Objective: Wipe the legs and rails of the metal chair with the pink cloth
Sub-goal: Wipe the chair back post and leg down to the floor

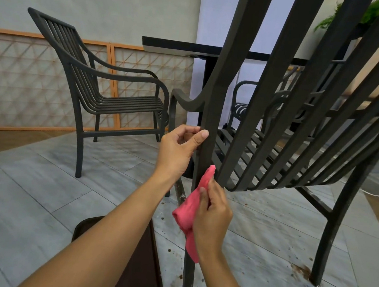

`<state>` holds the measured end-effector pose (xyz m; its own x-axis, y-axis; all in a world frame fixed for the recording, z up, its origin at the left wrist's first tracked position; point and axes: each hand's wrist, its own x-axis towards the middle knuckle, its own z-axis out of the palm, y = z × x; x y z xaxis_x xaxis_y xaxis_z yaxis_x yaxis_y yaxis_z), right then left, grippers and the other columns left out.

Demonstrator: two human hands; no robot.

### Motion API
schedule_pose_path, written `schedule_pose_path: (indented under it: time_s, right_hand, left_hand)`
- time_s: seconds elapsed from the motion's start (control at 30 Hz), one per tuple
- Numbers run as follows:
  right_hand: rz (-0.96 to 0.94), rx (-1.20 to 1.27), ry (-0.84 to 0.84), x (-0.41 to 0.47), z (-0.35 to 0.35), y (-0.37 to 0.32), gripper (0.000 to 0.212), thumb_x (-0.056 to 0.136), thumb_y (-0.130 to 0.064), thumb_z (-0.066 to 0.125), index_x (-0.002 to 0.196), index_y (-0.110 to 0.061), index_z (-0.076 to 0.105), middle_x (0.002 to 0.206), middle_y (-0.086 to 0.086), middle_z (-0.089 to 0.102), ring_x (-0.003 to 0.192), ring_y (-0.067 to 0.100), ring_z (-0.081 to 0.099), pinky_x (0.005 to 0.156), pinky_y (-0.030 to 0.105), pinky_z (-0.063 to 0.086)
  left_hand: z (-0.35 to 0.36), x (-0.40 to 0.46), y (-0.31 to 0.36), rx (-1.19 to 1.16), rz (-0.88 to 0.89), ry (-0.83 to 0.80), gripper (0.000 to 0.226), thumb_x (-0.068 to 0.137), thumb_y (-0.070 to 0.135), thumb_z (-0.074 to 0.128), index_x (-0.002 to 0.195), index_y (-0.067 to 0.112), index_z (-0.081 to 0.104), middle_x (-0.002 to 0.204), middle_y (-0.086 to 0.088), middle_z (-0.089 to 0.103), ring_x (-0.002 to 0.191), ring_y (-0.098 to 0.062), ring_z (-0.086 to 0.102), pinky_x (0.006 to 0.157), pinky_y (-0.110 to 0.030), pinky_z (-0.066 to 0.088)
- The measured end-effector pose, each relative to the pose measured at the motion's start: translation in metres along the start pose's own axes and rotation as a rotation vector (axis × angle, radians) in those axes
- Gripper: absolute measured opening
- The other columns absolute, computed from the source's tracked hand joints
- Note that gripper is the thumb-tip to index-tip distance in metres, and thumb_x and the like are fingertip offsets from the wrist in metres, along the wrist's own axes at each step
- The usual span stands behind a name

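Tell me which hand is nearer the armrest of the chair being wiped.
Left. The left hand grips the chair's upright post just below the armrest. The right hand holds the pink cloth lower on that post.

Left hand (pixel 179 145) grips the rear leg (pixel 205 126) of the near chair (pixel 301 121); right hand (pixel 211 215) holds the pink cloth (pixel 189 209) against that leg, lower down — second chair (pixel 97 76) and desk (pixel 193 47) stand beyond, on the tiled floor (pixel 40 187).
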<state>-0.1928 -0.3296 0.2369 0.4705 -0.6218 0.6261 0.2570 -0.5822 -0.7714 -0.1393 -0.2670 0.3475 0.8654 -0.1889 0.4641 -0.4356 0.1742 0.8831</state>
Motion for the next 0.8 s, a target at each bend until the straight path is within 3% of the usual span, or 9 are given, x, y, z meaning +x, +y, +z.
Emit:
schedule_pose_path:
  time_s: [0.13, 0.2, 0.33, 0.43, 0.53, 0.7, 0.8]
  right_hand:
    - [-0.043, -0.016, -0.154, -0.008, -0.004, 0.005, 0.047, 0.093, -0.006, 0.049, 0.138, -0.016, 0.039, 0.133, -0.002, 0.048, 0.121, 0.005, 0.045, 0.101, 0.010, 0.034]
    - [-0.089, -0.013, -0.172, -0.007, -0.011, 0.008, 0.049, 0.092, -0.001, 0.048, 0.138, -0.016, 0.040, 0.131, -0.004, 0.046, 0.121, 0.000, 0.043, 0.103, 0.019, 0.037]
    - [-0.206, 0.008, -0.012, -0.001, -0.029, 0.007, 0.049, 0.082, 0.012, 0.058, 0.124, -0.013, 0.056, 0.115, -0.002, 0.053, 0.107, -0.005, 0.047, 0.093, 0.014, 0.043]
    - [-0.351, 0.047, 0.081, 0.011, -0.038, -0.006, 0.040, 0.083, 0.005, 0.061, 0.119, -0.010, 0.058, 0.113, 0.004, 0.058, 0.104, 0.007, 0.054, 0.089, 0.024, 0.050]
    - [-0.494, 0.055, 0.148, 0.034, -0.036, -0.025, 0.031, 0.085, -0.002, 0.059, 0.115, -0.007, 0.061, 0.107, 0.011, 0.062, 0.102, 0.021, 0.059, 0.086, 0.033, 0.052]
    - [-0.568, -0.060, 0.118, 0.056, -0.016, -0.034, 0.032, 0.087, -0.007, 0.055, 0.117, -0.012, 0.062, 0.115, 0.013, 0.058, 0.104, 0.023, 0.050, 0.085, 0.028, 0.047]
    - [-0.596, -0.170, 0.106, 0.054, -0.005, -0.022, 0.034, 0.085, -0.011, 0.052, 0.118, -0.014, 0.062, 0.120, 0.006, 0.051, 0.100, 0.021, 0.045, 0.083, 0.024, 0.042]
  left_hand:
    - [0.003, -0.004, 0.000, -0.074, -0.007, 0.011, 0.010, 0.085, 0.020, 0.065, 0.095, 0.019, 0.065, 0.085, 0.003, 0.067, 0.072, 0.003, 0.065, 0.063, -0.011, 0.052]
    - [0.004, -0.005, -0.003, -0.107, -0.025, 0.011, 0.009, 0.086, 0.019, 0.064, 0.095, 0.019, 0.065, 0.086, 0.002, 0.067, 0.073, 0.002, 0.065, 0.064, -0.012, 0.053]
    - [0.002, -0.012, -0.015, -0.131, -0.085, 0.004, 0.013, 0.088, 0.021, 0.060, 0.098, 0.015, 0.067, 0.087, -0.001, 0.070, 0.081, -0.009, 0.067, 0.070, -0.018, 0.056]
    - [-0.001, -0.014, -0.021, -0.129, -0.109, 0.002, 0.014, 0.090, 0.022, 0.057, 0.097, 0.015, 0.068, 0.082, 0.003, 0.071, 0.077, -0.006, 0.067, 0.068, -0.018, 0.056]
    - [-0.002, -0.014, -0.023, -0.065, -0.115, -0.003, 0.022, 0.087, 0.028, 0.060, 0.101, 0.014, 0.068, 0.092, -0.007, 0.069, 0.082, -0.013, 0.064, 0.071, -0.022, 0.056]
    - [-0.002, -0.013, -0.021, -0.102, -0.127, -0.022, 0.013, 0.088, 0.020, 0.059, 0.093, 0.012, 0.068, 0.075, 0.001, 0.065, 0.060, 0.000, 0.060, 0.057, -0.016, 0.050]
    - [-0.004, -0.011, -0.024, -0.096, -0.133, -0.025, 0.010, 0.090, 0.015, 0.058, 0.090, 0.010, 0.067, 0.070, 0.003, 0.064, 0.057, 0.002, 0.058, 0.053, -0.016, 0.048]
